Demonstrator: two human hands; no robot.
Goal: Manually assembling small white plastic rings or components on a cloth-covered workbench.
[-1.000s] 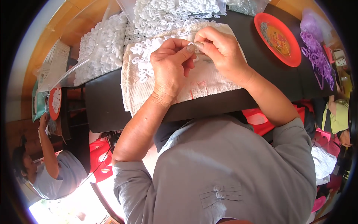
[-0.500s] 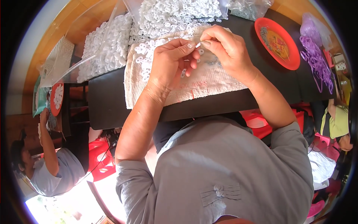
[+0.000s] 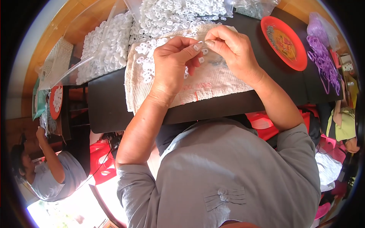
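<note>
Both my hands are raised above a cream towel (image 3: pixel 224 81) on the dark table, fingertips almost meeting. My left hand (image 3: pixel 171 62) is closed, its thumb and forefinger pinching a small white plastic piece (image 3: pixel 199 43) of which only a sliver shows. Close by on the right, my right hand (image 3: pixel 237 49) has thumb and forefinger pressed together; whatever lies between them is too small to make out. Several loose white oval pieces with holes (image 3: pixel 147 69) are scattered on the towel left of my left hand, and a few lie below the fingertips.
Heaps of white pieces (image 3: pixel 180 13) fill the back, with more in a clear tub (image 3: pixel 102 53) at left. A red plate (image 3: pixel 296 41) with small grey parts and a purple cord bundle (image 3: pixel 323 60) lie right. At far left, a person (image 3: pixel 57 171) handles pale strands.
The white piece between my fingertips shows less than before. My left hand has shifted slightly up and its fingers are more curled. The person at left has lowered a hand along the strands.
</note>
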